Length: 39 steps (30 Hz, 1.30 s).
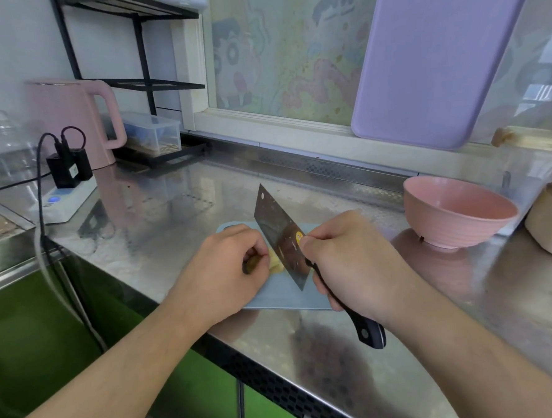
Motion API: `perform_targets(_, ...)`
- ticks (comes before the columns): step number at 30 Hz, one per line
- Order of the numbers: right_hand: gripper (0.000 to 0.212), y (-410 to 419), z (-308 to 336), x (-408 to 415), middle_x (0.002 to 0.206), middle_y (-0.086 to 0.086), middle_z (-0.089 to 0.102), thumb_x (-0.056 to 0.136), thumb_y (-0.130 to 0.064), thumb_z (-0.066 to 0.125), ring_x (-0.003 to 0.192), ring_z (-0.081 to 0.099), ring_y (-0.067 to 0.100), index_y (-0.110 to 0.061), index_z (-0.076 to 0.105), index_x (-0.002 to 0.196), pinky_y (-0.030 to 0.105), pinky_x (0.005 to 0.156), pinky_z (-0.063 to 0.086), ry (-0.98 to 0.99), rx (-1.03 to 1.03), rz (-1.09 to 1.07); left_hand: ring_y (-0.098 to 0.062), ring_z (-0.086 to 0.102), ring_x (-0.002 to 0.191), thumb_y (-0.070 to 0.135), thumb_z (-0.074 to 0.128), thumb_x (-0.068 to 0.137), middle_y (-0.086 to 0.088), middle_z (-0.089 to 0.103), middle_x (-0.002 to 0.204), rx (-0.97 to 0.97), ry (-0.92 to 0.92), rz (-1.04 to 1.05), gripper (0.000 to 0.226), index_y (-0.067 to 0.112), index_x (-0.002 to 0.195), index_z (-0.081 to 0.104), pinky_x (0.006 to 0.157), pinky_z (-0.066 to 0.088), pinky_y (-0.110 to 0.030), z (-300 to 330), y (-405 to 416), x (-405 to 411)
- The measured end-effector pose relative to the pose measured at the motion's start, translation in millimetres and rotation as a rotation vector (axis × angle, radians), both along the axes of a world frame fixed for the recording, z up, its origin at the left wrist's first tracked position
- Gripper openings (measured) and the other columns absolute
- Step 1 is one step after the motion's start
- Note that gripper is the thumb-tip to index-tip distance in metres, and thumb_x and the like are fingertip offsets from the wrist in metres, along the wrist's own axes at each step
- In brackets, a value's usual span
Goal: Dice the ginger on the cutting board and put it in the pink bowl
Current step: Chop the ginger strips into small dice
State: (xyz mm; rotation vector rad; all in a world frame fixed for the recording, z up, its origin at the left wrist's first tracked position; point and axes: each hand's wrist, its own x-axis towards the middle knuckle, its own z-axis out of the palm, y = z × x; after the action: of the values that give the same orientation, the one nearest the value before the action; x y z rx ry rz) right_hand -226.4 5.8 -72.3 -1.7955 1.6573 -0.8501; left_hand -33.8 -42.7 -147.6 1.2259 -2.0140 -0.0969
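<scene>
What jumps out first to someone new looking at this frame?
The cleaver, dead centre: the right hand holds it blade down over the blue cutting board, beside the ginger pinned under the left hand. Next, the pink bowl to the right on the steel counter.

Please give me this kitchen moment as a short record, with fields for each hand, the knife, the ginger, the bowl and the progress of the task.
left hand: curled on the ginger, pinning it to the cutting board
right hand: gripping the cleaver at the black handle, thumb on the blade
cleaver: blade tilted, edge down beside the ginger
ginger: pale piece, mostly hidden by the left hand and the blade
pink bowl: upright on the steel counter, right of the board, nothing visible inside
progress: cutting under way, no ginger in the bowl yet
</scene>
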Motion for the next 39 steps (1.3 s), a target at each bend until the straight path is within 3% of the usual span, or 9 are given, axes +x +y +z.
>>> perform_targets(10,0.032,3.4,2.7,4.8,0.059,0.019,0.045,0.096,-0.011,0.050,0.041,0.042,0.025,-0.008,0.041,0.065,0.030,0.046,0.033,0.052,0.042,0.005,-0.006,0.063,0.077,0.021,0.077,0.086,0.016,0.063,0.082,-0.014,0.040,-0.017,0.015,0.029,0.077,0.068,0.072,0.055,-0.030,-1.8,-2.1,0.7)
perform_targets(12,0.029,1.8,1.5,10.3,0.065,0.015,0.054,0.101,-0.017,0.052,0.051,0.052,0.028,-0.011,0.049,0.072,0.034,0.051,0.046,0.107,0.031,0.015,-0.006,0.064,0.077,0.021,0.077,0.085,0.016,0.064,0.081,-0.010,0.048,-0.026,0.015,0.029,0.077,0.068,0.072,0.056,-0.032,-1.4,-2.4,1.1)
perform_targets(14,0.025,0.3,1.3,15.6,0.076,0.012,0.063,0.104,-0.021,0.051,0.067,0.061,0.030,-0.012,0.058,0.081,0.040,0.070,0.060,0.174,0.021,0.037,-0.007,0.064,0.077,0.021,0.077,0.084,0.014,0.065,0.081,-0.006,0.051,-0.030,0.013,0.029,0.077,0.068,0.071,0.056,-0.034,-1.1,-2.9,1.6)
perform_targets(16,0.026,-2.2,0.4,16.9,0.079,0.012,0.064,0.104,-0.020,0.049,0.071,0.062,0.030,-0.011,0.059,0.082,0.043,0.077,0.062,0.195,0.019,0.042,-0.008,0.064,0.078,0.021,0.078,0.084,0.014,0.065,0.082,0.003,0.052,-0.032,0.014,0.029,0.077,0.069,0.072,0.056,-0.033,-0.7,-2.9,1.8)
perform_targets(22,0.038,-6.3,-8.3,6.9,0.059,0.013,0.056,0.102,-0.021,0.052,0.039,0.049,0.022,-0.011,0.049,0.066,0.025,0.040,0.040,0.069,0.026,-0.025,-0.006,0.063,0.083,0.023,0.072,0.088,0.017,0.063,0.087,0.007,0.023,-0.010,0.012,0.031,0.083,0.066,0.074,0.056,-0.032,-0.1,0.3,0.3)
perform_targets(26,0.039,-2.2,-3.0,0.8,0.060,0.018,0.047,0.101,-0.019,0.053,0.041,0.040,0.023,0.006,0.044,0.072,0.028,0.040,0.039,0.009,0.009,-0.019,-0.005,0.062,0.084,0.024,0.068,0.090,0.017,0.060,0.090,-0.004,0.039,0.019,0.011,0.030,0.083,0.063,0.075,0.056,-0.035,0.4,3.1,-0.2)
perform_targets(34,0.038,1.6,0.9,0.1,0.061,0.019,0.046,0.102,-0.018,0.052,0.037,0.043,0.022,0.008,0.045,0.075,0.024,0.042,0.037,0.010,0.005,0.011,-0.004,0.063,0.083,0.025,0.073,0.086,0.018,0.061,0.089,0.020,0.009,0.037,0.012,0.032,0.081,0.064,0.073,0.058,-0.035,-1.4,1.3,1.8)
perform_targets(37,0.039,1.0,1.0,-0.6,0.062,0.018,0.045,0.102,-0.018,0.052,0.038,0.042,0.022,0.007,0.043,0.074,0.023,0.042,0.037,0.013,-0.005,0.004,-0.004,0.062,0.086,0.038,0.063,0.084,0.019,0.060,0.092,0.042,0.041,0.029,0.005,0.033,0.084,0.062,0.073,0.058,-0.038,-0.9,3.4,1.2)
perform_targets(39,0.039,-0.9,0.1,-2.1,0.062,0.019,0.044,0.101,-0.018,0.053,0.039,0.040,0.022,0.007,0.042,0.073,0.028,0.043,0.038,0.007,-0.009,0.000,-0.003,0.060,0.091,0.050,0.060,0.079,0.021,0.057,0.097,0.069,0.011,0.029,0.017,0.036,0.090,0.060,0.075,0.057,-0.037,-0.6,4.6,0.7)
